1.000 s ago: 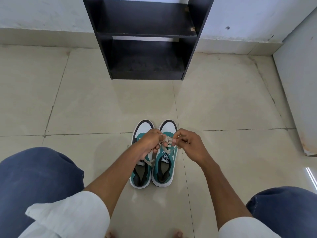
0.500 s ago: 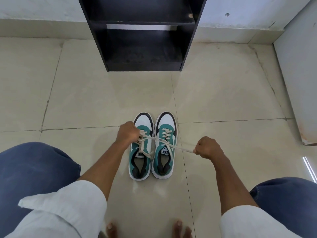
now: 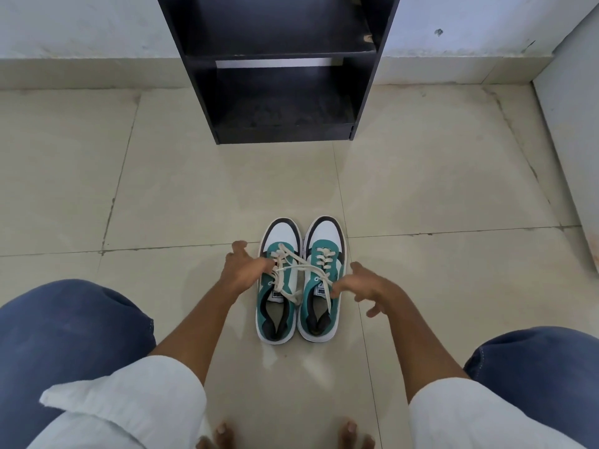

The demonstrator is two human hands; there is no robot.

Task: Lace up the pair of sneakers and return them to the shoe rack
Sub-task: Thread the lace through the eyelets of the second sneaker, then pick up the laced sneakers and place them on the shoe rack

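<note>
Two teal, white and black sneakers stand side by side on the tiled floor, toes pointing away from me: the left sneaker (image 3: 278, 286) and the right sneaker (image 3: 321, 280). A cream lace (image 3: 298, 268) lies slack across both tongues, one end hanging over the right sneaker's opening. My left hand (image 3: 241, 270) rests against the left sneaker's outer side with fingers spread, fingertips at the lace. My right hand (image 3: 366, 286) hovers beside the right sneaker, fingers apart, one fingertip near the lace end. The black shoe rack (image 3: 201, 92) stands beyond, its shelves bare.
The rack stands against a white wall (image 3: 97, 24) with a tiled skirting. A pale panel (image 3: 570, 124) runs along the right side. My knees in blue jeans (image 3: 71, 335) flank the shoes, and my bare toes (image 3: 223, 431) show at the bottom edge.
Half a second ago both fists pulled the lace ends taut and apart. Now both hands have come back to the shoes and opened, and the lace has gone slack.
</note>
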